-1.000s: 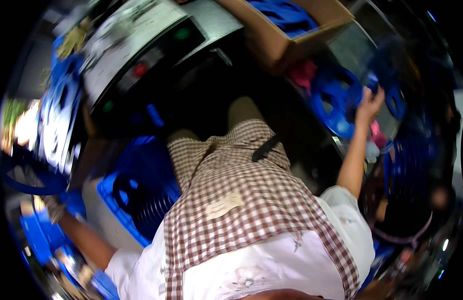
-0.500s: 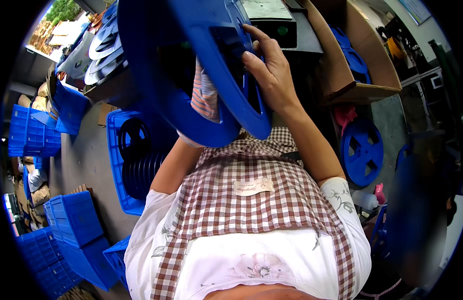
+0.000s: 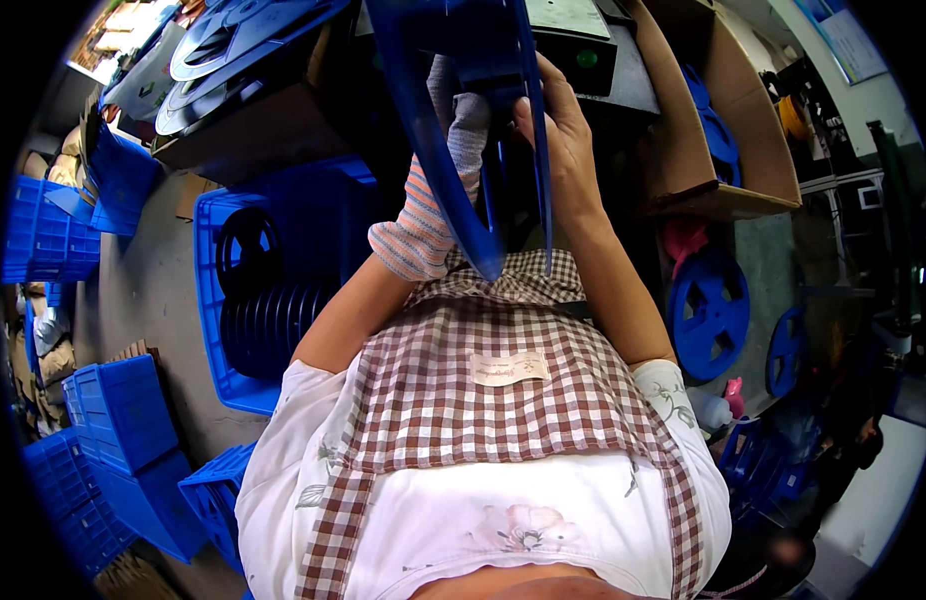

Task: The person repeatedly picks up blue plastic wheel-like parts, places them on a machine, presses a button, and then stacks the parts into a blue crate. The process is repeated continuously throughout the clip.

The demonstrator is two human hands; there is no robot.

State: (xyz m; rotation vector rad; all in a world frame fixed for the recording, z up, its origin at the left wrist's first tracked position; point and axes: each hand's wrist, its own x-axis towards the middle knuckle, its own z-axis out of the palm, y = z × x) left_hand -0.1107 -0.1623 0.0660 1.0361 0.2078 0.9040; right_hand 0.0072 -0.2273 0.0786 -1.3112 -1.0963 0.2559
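Compared with half a second before, the blue reel was turned edge-on and brought nearer to the chest, so it was apparently being inspected or re-gripped. It was held in front of the apron: the right hand was closed around its rim, the gloved left hand pressed between the flanges (fingers hidden). One crate with stacked reels and two loose reels were counted on the floor.

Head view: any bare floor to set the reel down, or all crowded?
Bare grey floor shows left of the blue crate of dark reels, bordered by stacked crates. Right side is crowded: reels leaning by the cardboard box. Both hands, left gloved and right, hold the blue reel.
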